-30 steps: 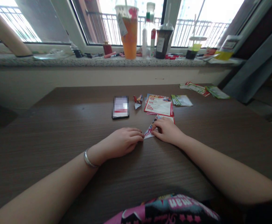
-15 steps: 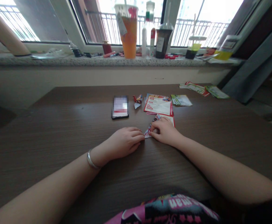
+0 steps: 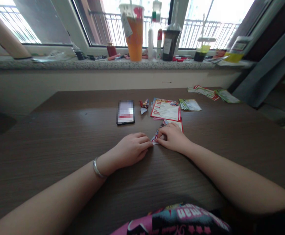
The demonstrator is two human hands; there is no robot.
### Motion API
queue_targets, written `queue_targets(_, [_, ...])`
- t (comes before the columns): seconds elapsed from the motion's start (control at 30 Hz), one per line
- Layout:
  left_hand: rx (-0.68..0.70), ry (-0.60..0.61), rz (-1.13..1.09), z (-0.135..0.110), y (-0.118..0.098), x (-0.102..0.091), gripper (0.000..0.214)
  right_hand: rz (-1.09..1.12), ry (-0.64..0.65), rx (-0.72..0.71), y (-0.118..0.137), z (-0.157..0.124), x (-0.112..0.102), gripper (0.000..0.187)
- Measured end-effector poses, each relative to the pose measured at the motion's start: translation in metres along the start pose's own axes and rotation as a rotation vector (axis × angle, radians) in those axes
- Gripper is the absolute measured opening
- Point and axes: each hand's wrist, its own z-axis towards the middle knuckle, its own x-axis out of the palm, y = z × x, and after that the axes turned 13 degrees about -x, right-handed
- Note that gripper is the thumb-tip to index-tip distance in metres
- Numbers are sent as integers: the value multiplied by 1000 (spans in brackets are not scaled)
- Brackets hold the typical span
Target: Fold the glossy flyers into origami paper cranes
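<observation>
Since half a second ago, our left hand point(image 3: 130, 149) has crept slightly toward 3 o'clock, so its fingers now meet the corner of the folded paper point(image 3: 155, 139), while our right hand point(image 3: 173, 138) has barely shifted. The paper lies mid-table point(image 3: 59, 137), with the phone point(image 3: 126, 112) at its 11 o'clock and flyers point(image 3: 166, 111) at its 12 o'clock. Our left hand rests palm down, fingers loosely curled, and we cannot tell whether they pinch; our right hand's bent fingers clamp the paper's fold from 3 o'clock.
</observation>
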Motion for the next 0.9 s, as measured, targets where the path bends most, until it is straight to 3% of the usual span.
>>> queue_targets(0.27, [15, -27, 65, 1, -4, 0, 29, 14, 0, -3, 0, 1, 0, 13])
queue_targets(0.9, [58, 82, 125, 1, 1, -7, 28, 26, 37, -2, -6, 0, 2, 17])
